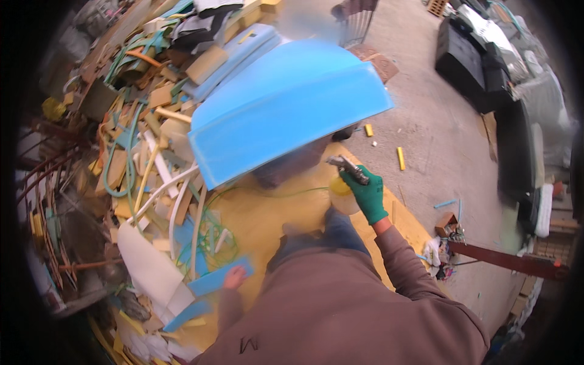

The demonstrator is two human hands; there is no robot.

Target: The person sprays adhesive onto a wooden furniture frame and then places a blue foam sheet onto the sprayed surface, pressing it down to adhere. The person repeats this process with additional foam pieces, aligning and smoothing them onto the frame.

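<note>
My right hand point(368, 194), in a green glove, is closed around a metal spray gun point(348, 168). Below the gun hangs a pale pot point(344, 198) with a yellow upper part. The gun's front end points toward a large light blue foam block point(292, 112), which is raised ahead of me and apart from the gun. My bare left hand point(235, 277) is low at my left side, over or beside a blue foam strip point(213, 280). Its fingers are blurred, and I cannot see whether it touches the strip.
Foam offcuts point(161, 97) are heaped along the left. A thin green hose point(210, 240) lies coiled near my left side. A yellowish board point(255, 213) covers the floor around me. Black foam-like blocks point(468, 67) and a dark red beam point(511, 260) are at the right.
</note>
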